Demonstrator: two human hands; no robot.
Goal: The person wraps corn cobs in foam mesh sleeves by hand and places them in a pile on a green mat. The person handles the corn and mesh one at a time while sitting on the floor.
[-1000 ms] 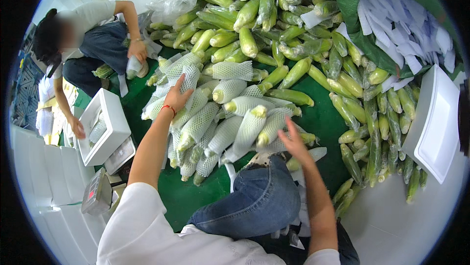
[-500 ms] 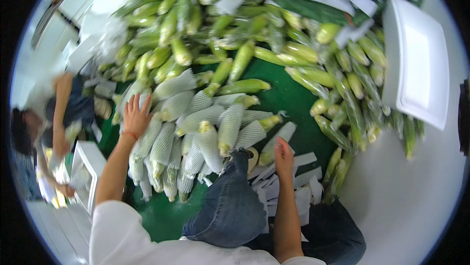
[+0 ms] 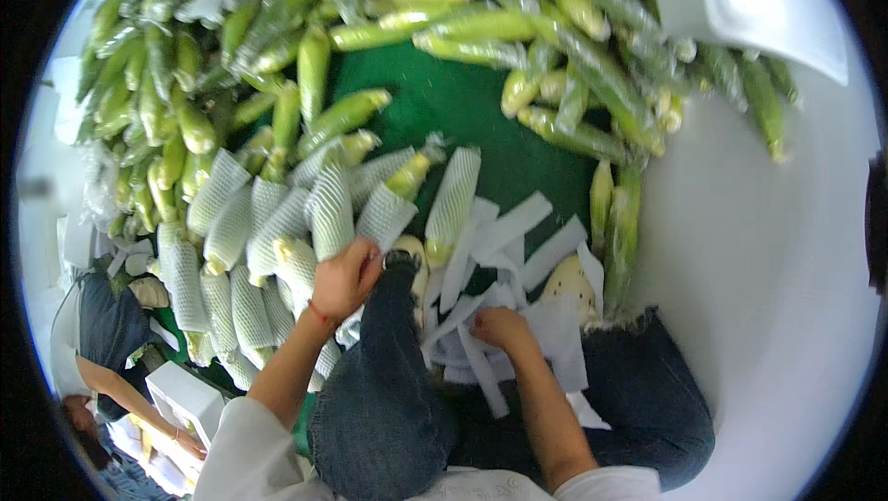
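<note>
My left hand (image 3: pixel 348 275) is closed, its fingers curled beside a corn cob in a white foam net sleeve (image 3: pixel 331 205); whether anything is inside its grip is hidden. My right hand (image 3: pixel 501 327) is low over a loose heap of white strips (image 3: pixel 499 247), its fingertips pinched on one strip (image 3: pixel 483 371). Left of my knee, several net-sleeved cobs (image 3: pixel 248 307) lie side by side in a pile. Another sleeved cob (image 3: pixel 453 205) rests apart from them, just beyond the strips.
Green-husked corn in clear plastic (image 3: pixel 166 85) is heaped at the far left, with more (image 3: pixel 592 75) at the far right. A white box (image 3: pixel 768 1) stands at the upper right over green floor covering (image 3: pixel 425 103). Another person (image 3: pixel 120 316) works at left beside a white box (image 3: pixel 180 395).
My view has swung to the right. My left hand has left the far side of the sleeved cobs, come nearer my knee and closed. My right hand has dropped onto the strips.
</note>
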